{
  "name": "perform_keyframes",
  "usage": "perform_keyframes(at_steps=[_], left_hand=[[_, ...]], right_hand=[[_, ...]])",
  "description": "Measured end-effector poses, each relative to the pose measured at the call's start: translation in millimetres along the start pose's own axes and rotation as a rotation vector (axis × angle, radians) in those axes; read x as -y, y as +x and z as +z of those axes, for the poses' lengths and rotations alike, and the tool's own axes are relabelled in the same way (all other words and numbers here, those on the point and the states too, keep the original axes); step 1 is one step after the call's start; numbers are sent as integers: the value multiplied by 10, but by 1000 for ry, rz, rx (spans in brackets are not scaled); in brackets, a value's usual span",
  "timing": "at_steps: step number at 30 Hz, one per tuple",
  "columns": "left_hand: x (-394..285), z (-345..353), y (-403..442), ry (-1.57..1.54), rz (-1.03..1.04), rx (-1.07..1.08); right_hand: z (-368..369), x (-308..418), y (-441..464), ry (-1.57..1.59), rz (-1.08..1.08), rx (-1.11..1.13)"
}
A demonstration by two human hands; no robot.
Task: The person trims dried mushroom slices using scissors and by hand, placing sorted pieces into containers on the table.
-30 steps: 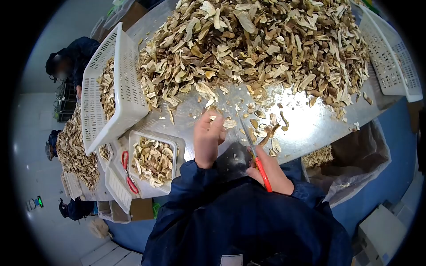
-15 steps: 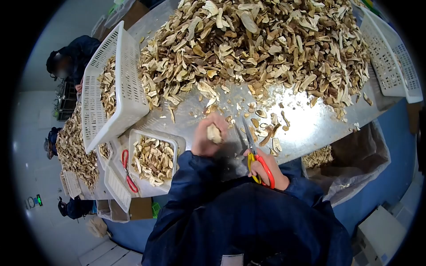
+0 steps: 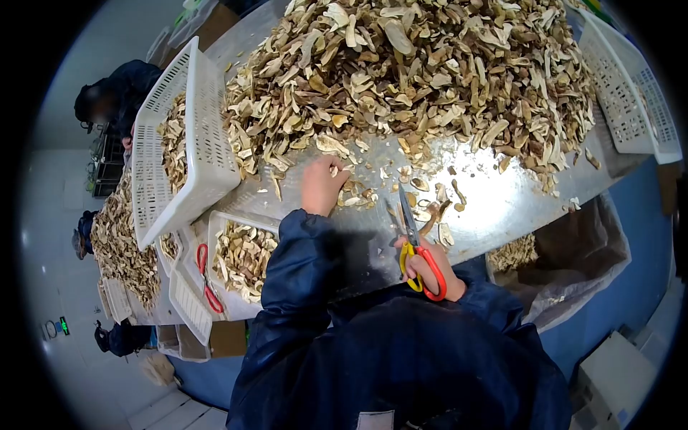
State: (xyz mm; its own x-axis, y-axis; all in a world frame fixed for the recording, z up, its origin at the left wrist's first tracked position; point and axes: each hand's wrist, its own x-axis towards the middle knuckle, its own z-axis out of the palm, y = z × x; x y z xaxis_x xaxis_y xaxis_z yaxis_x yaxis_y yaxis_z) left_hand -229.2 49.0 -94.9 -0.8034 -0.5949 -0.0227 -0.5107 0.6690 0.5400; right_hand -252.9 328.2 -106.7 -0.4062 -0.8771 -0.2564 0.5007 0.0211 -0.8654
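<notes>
My right hand (image 3: 446,279) grips a pair of scissors (image 3: 411,226) with red and yellow handles, its blades angled up over the metal table (image 3: 358,244). My left hand (image 3: 322,186) rests near the front edge of a large heap of dried mushroom slices (image 3: 416,79). Its fingers are curled inward, and what they hold, if anything, is hidden. Small scraps and slices (image 3: 356,195) lie just right of that hand. More loose pieces (image 3: 441,215) are scattered by the scissor blades.
A white perforated basket (image 3: 211,143) of slices stands at left, another basket (image 3: 620,100) at right. By my left sleeve sits a tub of slices (image 3: 245,258), beside red-handled scissors (image 3: 206,276). A lined bin (image 3: 573,251) stands below right. Co-workers (image 3: 118,93) are at far left.
My left hand has moved up and left toward the heap. The pale slice visible in it before no longer shows. The scissors in my right hand have turned slightly, their blades a little farther right.
</notes>
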Motion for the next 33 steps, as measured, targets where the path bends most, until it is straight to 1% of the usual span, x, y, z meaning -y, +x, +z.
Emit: perform_keyframes(at_steps=[2, 5, 8, 9, 11, 12, 14, 17, 20, 23, 26, 28, 31, 33], left_hand=[[-4, -10, -53, -49, -49, 34], [28, 19, -133, -320, 133, -53], [-186, -196, -277, -724, -334, 308], [-338, -272, -347, -836, -383, 324], [-285, -264, -405, -991, -390, 401], [-320, -285, -422, -1070, -392, 440], [-453, -354, -462, -1063, -414, 423], [-588, -450, -506, -1050, -404, 423], [-682, -485, -541, -974, -389, 422], [-722, -502, -565, -863, -341, 458], [-717, -512, -594, -841, -292, 484], [-704, -523, -609, -867, -271, 487], [-631, -512, -625, -801, -208, 494], [-577, -519, -674, -835, -281, 512]], right_hand=[[9, 11, 5, 11, -9, 6], [0, 33, 7, -46, 58, -11], [28, 98, 11, -313, -14, -96], [46, 164, 8, -363, -40, -98], [88, 339, -8, -463, -94, -101], [98, 381, -19, -501, -71, -93], [108, 458, -37, -580, -24, -77], [152, 670, -64, -466, 161, -23], [197, 718, -52, -605, 90, -4], [185, 563, -33, -734, -185, -39], [192, 552, -30, -719, -182, -41], [192, 516, -47, -732, -141, -54], [197, 548, -58, -732, -47, -38], [199, 547, -56, -706, 4, -20]])
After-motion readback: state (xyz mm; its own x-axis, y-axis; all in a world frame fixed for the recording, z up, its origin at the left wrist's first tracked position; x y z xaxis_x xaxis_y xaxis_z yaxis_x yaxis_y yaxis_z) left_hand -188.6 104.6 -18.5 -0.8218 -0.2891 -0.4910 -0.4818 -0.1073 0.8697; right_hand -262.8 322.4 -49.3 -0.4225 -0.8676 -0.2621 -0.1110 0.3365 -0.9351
